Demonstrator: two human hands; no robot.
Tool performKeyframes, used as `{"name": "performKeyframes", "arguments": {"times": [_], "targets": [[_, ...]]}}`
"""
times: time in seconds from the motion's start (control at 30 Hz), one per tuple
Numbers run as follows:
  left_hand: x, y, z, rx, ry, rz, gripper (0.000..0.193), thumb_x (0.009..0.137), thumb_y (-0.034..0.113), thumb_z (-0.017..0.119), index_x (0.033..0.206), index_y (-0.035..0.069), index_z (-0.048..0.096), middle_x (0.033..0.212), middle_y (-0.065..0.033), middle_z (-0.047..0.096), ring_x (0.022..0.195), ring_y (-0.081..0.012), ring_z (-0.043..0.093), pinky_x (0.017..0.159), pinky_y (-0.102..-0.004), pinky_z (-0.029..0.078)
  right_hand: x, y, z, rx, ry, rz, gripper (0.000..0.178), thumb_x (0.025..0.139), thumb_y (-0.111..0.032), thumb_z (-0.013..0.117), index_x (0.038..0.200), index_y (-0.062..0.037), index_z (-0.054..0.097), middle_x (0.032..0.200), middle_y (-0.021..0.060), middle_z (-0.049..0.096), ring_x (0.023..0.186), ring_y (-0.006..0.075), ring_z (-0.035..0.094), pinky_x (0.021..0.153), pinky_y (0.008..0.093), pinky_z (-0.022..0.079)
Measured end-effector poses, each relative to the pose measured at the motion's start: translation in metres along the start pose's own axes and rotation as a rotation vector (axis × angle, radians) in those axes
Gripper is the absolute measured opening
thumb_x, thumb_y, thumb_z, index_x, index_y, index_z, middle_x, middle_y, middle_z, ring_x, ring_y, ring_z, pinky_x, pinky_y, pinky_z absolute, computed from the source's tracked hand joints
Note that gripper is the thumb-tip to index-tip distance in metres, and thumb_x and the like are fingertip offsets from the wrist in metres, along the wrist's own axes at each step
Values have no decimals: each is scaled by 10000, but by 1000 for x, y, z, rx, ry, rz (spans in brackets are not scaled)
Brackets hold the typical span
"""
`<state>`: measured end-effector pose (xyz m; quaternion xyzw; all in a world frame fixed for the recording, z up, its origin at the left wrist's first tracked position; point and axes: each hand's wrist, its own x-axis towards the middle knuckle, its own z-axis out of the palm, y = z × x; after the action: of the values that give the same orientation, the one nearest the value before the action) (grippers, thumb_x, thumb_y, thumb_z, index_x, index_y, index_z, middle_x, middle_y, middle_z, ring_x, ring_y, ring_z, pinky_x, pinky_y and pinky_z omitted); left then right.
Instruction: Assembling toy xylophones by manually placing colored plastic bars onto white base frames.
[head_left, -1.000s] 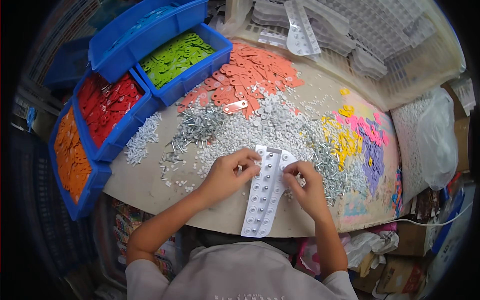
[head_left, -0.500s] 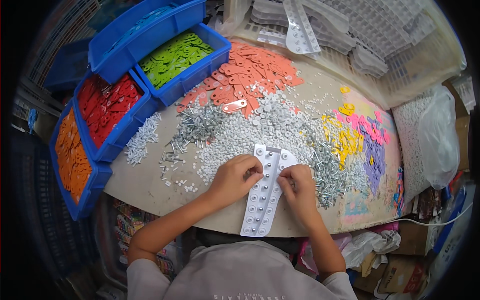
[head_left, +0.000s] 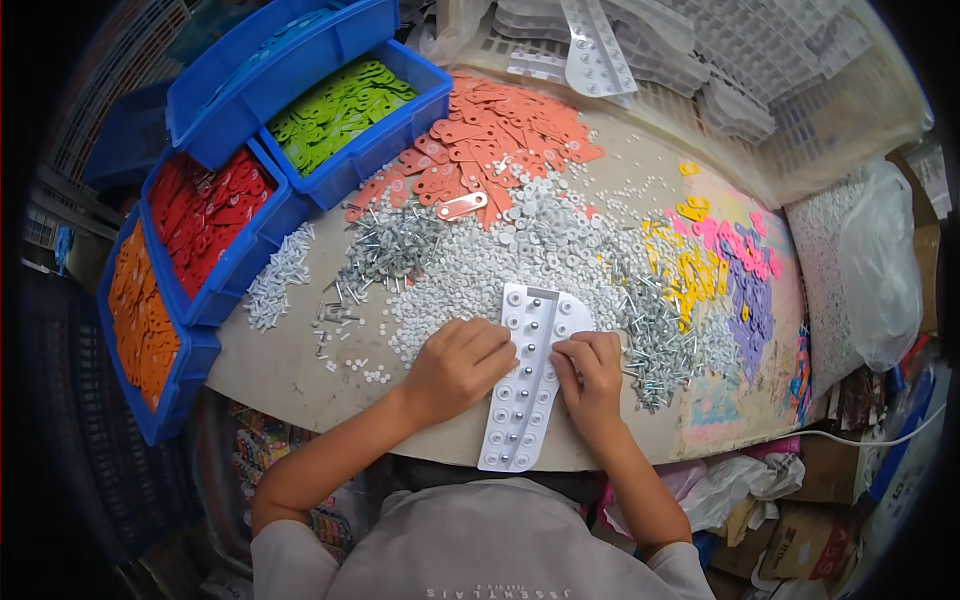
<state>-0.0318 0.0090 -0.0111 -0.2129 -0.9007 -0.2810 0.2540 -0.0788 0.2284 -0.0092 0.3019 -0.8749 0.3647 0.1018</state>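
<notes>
A white plastic jig [head_left: 522,400] lies lengthwise at the table's near edge, with round sockets down both sides. Metal pins with round heads [head_left: 525,371] stand in its middle groove. My left hand [head_left: 458,368] is closed at the jig's left edge, fingers curled and tips against the sockets. At the right edge my right hand [head_left: 592,385] is pinched, thumb and forefinger together beside a socket. Whatever either hand holds is too small or hidden to make out. Just beyond the jig spreads a heap of small white plastic rings [head_left: 470,270].
Blue bins [head_left: 318,190] of green, red and orange tags stand at left. Coral tags [head_left: 500,140] and metal screws [head_left: 395,245] lie beyond the rings; more screws [head_left: 665,355], yellow pieces [head_left: 690,265] and purple pieces [head_left: 750,310] lie right. A translucent crate [head_left: 800,150] stands at back right.
My left hand has turned over slightly and its fingers have closed down onto the jig's left edge. My right hand stays at the right edge, shifted a little. The jig lies nearly the same.
</notes>
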Motion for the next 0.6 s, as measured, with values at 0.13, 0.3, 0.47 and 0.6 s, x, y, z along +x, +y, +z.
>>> {"name": "performKeyframes", "arguments": {"times": [0.13,0.3,0.47,0.6], "targets": [[-1,2,-6,129,-125,151,290,788,198,784,997,20,689,996,-61,648,886,-224,630,734,-351,499,-1,0,0,-19,2,-25,164,791,-2,765,934,-34,691,914,94,611,883,296,558,749,387,466],[-9,-2,-3,211,-110,210,385,806,264,777,1077,4,690,1036,-91,655,889,-224,625,738,-338,498,0,-1,-1,-19,-9,-27,166,791,2,764,937,-34,692,913,92,608,879,295,556,744,386,465],[-5,-2,-2,96,-101,160,352,821,251,770,1080,25,694,1031,-80,656,866,-231,627,744,-354,490,5,-4,-5,-13,-12,-31,155,793,-4,763,926,-34,690,899,88,610,856,296,559,733,384,461],[11,-7,-12,-1,-165,123,305,820,216,773,1051,31,700,954,-67,651,834,-222,614,741,-366,476,25,-4,-16,15,-100,-15,100,825,-22,737,908,-23,681,869,103,624,843,289,579,714,390,466]]}}
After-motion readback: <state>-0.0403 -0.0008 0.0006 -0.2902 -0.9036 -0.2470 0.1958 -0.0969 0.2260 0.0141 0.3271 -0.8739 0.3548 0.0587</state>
